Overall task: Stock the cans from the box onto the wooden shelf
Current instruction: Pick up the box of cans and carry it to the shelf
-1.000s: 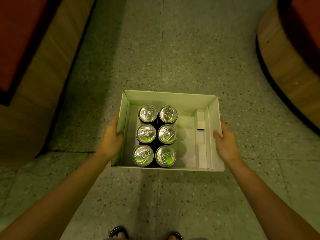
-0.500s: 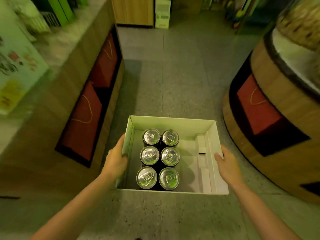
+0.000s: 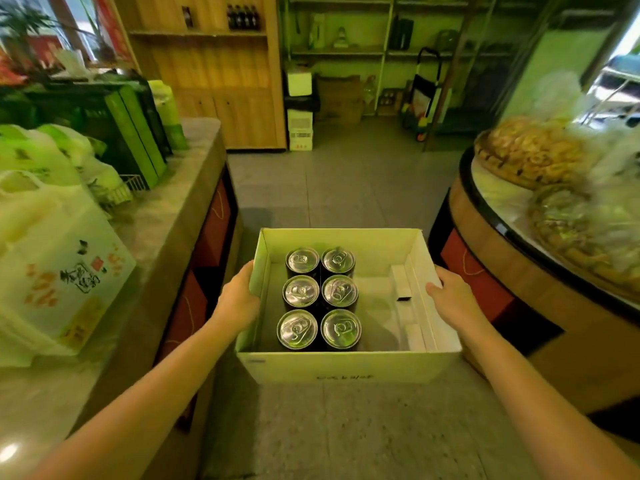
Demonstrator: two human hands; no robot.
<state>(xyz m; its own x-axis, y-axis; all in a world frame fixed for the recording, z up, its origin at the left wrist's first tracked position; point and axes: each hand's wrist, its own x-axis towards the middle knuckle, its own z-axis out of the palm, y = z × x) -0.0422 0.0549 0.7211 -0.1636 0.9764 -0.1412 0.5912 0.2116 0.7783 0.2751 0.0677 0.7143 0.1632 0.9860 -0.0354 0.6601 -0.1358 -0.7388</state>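
The left hand and right hand each clasp a side wall of the open box, carrying it over the floor. Six cans stand upright at its left (none stocked yet). Next: walk to the wooden shelf, far left.

Six cans, one box, two hands.
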